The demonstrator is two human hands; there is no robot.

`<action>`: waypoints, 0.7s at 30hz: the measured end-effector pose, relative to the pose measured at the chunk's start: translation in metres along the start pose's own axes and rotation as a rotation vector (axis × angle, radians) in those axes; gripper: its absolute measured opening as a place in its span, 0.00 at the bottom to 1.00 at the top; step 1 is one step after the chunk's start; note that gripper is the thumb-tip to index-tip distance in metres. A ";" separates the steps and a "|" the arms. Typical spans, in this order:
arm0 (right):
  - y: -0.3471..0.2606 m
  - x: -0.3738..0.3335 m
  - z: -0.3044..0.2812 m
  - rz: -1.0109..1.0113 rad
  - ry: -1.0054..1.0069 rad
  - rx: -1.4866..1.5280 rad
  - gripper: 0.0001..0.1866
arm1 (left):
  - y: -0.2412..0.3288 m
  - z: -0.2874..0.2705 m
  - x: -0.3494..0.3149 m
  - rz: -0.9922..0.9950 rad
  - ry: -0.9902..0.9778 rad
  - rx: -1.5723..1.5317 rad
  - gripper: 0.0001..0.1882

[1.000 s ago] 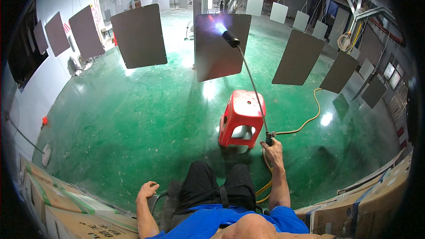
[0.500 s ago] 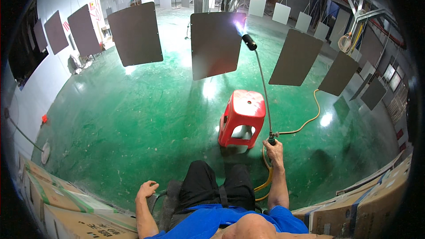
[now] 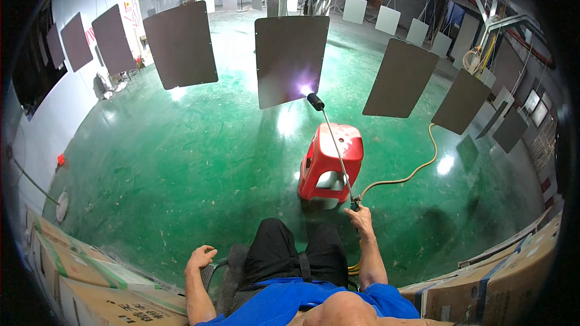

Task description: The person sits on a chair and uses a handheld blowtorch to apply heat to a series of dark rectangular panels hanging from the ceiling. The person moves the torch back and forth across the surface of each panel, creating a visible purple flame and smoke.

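Torch nozzle [image 3: 315, 102] flaming at a hanging panel [image 3: 290, 54]
Your right hand [image 3: 361, 220] clamps the torch handle [image 3: 354, 206]; your left hand [image 3: 201, 257] lies loose-fingered.

cardboard box [image 3: 90, 302]: black printed characters [image 3: 140, 313] | white wall [image 3: 81, 105]: red characters [image 3: 130, 17]

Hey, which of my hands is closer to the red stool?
Your right. The right hand, holding the torch handle, is just this side of the red stool, slightly right; the left hand is farther back, well to its left.
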State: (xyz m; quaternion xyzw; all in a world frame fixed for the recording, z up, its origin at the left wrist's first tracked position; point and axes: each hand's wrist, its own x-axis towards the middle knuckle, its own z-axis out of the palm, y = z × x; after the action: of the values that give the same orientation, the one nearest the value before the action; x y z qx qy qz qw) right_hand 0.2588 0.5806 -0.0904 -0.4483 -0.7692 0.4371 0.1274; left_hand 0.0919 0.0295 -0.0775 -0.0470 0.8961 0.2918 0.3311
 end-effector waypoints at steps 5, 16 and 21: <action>-0.030 -0.015 -0.003 0.042 -0.096 0.118 0.25 | -0.009 -0.001 0.001 0.013 0.009 -0.011 0.24; -0.090 -0.016 -0.009 -0.222 -0.031 0.267 0.16 | -0.009 0.000 0.006 0.003 0.017 -0.006 0.25; -0.096 -0.035 -0.003 -0.261 -0.027 0.156 0.17 | -0.009 -0.001 0.003 0.019 0.023 -0.012 0.25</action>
State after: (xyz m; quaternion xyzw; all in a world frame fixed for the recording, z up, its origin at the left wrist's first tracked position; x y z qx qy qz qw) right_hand 0.2244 0.5337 -0.0067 -0.3274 -0.7864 0.4812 0.2071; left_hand 0.0910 0.0222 -0.0833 -0.0437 0.8986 0.2997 0.3175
